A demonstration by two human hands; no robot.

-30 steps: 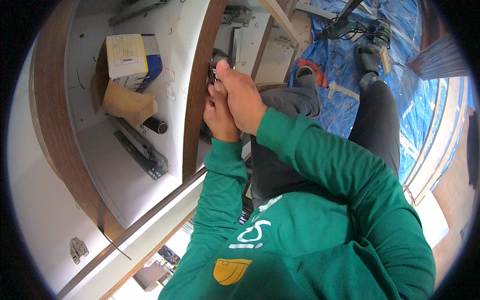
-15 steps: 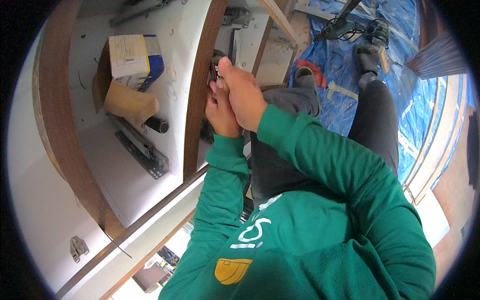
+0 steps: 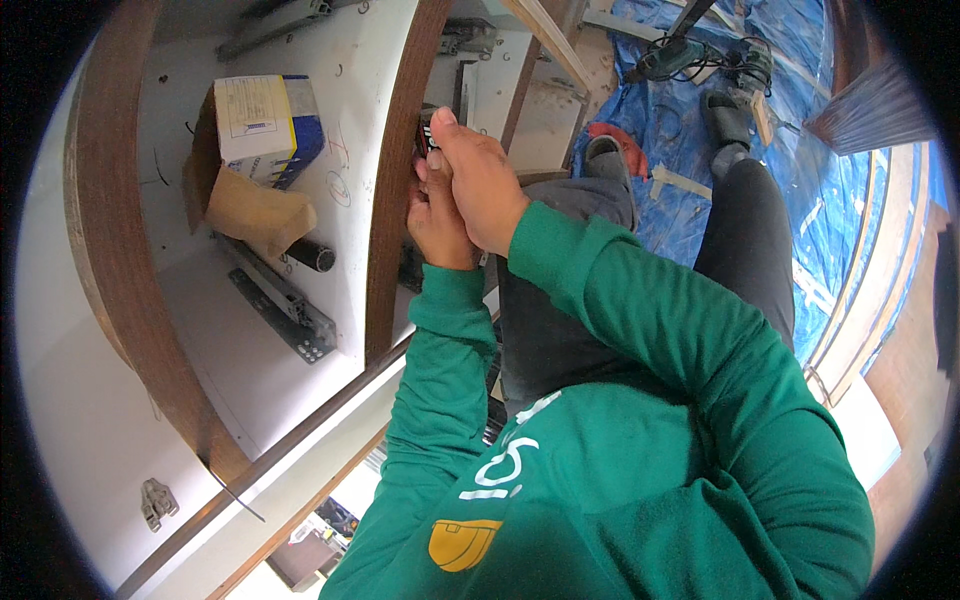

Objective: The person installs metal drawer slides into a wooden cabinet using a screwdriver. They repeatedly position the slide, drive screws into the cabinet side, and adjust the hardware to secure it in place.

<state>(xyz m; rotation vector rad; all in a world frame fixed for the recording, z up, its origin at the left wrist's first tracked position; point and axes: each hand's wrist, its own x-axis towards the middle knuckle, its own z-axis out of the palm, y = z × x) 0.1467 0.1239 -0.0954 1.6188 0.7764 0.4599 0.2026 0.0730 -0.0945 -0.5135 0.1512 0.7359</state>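
Observation:
My hands meet at the dark brown front edge of a cabinet panel (image 3: 396, 190). My right hand (image 3: 485, 190) is closed, its thumb pressed along a small black object with pale and red marks (image 3: 431, 128) at that edge. Below and against it, my left hand (image 3: 440, 228) is closed too, with curled fingers beside the panel. What lies between the palms is hidden, and most of the black object is covered by my fingers, so its kind does not show.
In the left compartment stands an open white, blue and yellow cardboard box (image 3: 260, 125), by a dark tube (image 3: 318, 256) and metal drawer slides (image 3: 275, 305). A hinge (image 3: 158, 503) lies at lower left. Corded power tools (image 3: 668, 58) rest on blue sheeting (image 3: 670, 215) near my feet.
Both hands stay closed together at the panel edge, with only a slight shift. A little more of the black object shows beside my right thumb. The whole view has moved slightly.

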